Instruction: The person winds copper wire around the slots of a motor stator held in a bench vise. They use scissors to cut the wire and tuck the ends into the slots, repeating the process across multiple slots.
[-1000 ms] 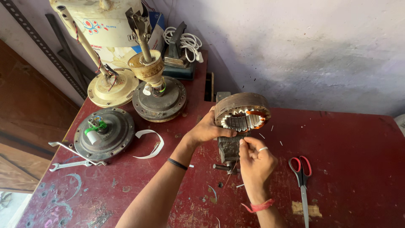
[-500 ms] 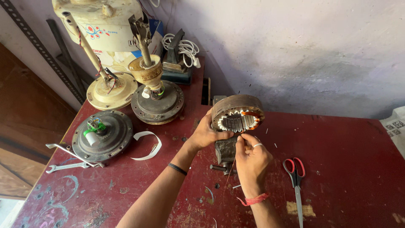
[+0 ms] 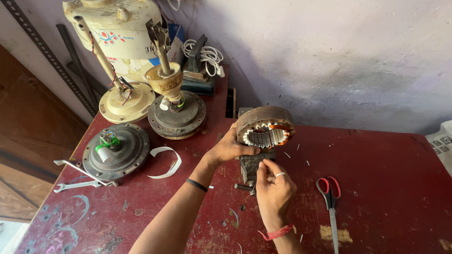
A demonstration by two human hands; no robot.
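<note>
— Any packages or labels on this bench?

— At about eleven o'clock, against the wall, a cream fan housing carries a small printed decal, a red and blue flower-like motif with a short red line of print below it.

— Anything else?

— Behind it, a blue and white carton peeks out. At three o'clock, at the frame's edge, lies a white printed sheet with dark squares.

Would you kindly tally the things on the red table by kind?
Fan motor housings: 3
Stator rings: 1
Bench vises: 1
Scissors: 1
Spanners: 1
White strips: 1
Total: 8
</note>
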